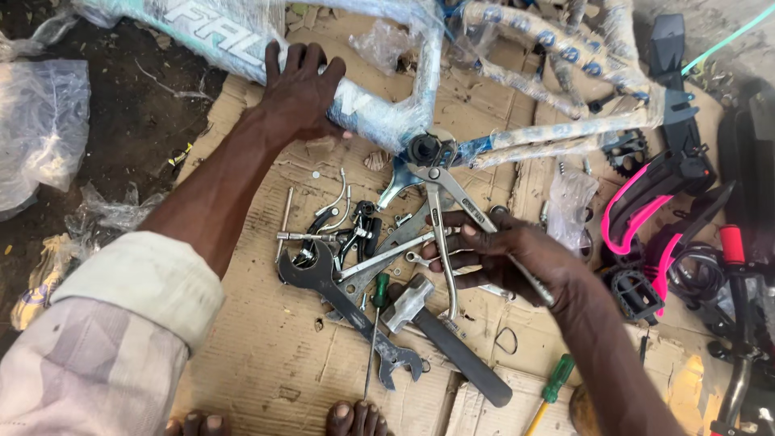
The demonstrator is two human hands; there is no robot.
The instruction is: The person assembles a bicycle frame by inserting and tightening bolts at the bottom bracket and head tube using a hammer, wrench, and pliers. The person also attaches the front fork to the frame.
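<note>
My right hand (pixel 504 258) is closed around the two long handles of the pliers (pixel 442 218), just right of the frame's centre, and their jaws bite the dark bottom bracket (pixel 428 149) of the bike frame (pixel 387 105) right above. My left hand (pixel 300 90) lies flat with its fingers spread on the plastic-wrapped tube at upper centre, gripping nothing, well apart from the right hand.

Between and below my hands the cardboard (pixel 266 363) is crowded: one big black spanner (pixel 327 282), one hammer (pixel 440 331) with a black handle, two green-handled screwdrivers, one (pixel 375 323) beside the hammer and another (pixel 553 383) at the lower right, plus a tangle of smaller keys I cannot count. Open cardboard shows only at lower left under my sleeve (pixel 121 323) and near my toes (pixel 355 420) at the bottom edge.

Two black pedals (pixel 634 291) and pink-and-black parts (pixel 638 210) pack the right edge. Crumpled clear plastic (pixel 40 121) lies on dirt at the left edge.
</note>
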